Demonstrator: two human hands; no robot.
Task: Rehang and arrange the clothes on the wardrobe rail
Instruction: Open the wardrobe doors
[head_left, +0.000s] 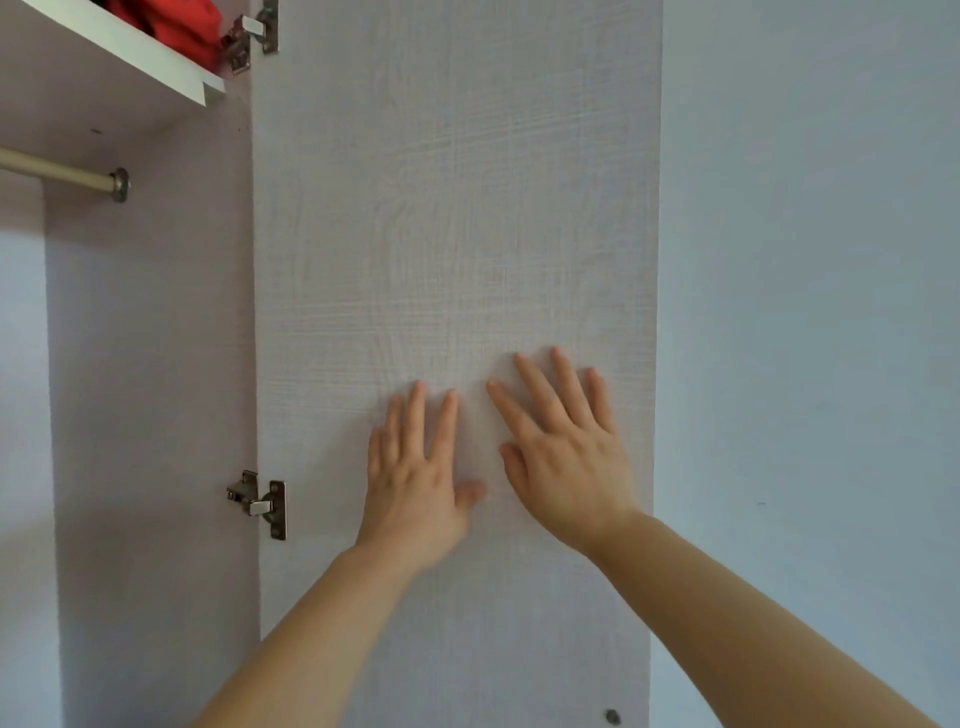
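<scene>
Left hand (415, 483) and right hand (566, 467) are lying flat, fingers spread and grasping nothing, against the open wardrobe door (457, 182).

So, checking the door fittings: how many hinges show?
2: upper hinge beside the shelf, lower hinge just left of the left hand. Others may sit out of frame.

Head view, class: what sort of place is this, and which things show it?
Probably a bedroom, at an open wardrobe: a hanging rail, a shelf holding a red item, and a hinged door with the left hand and right hand flat against it.
</scene>
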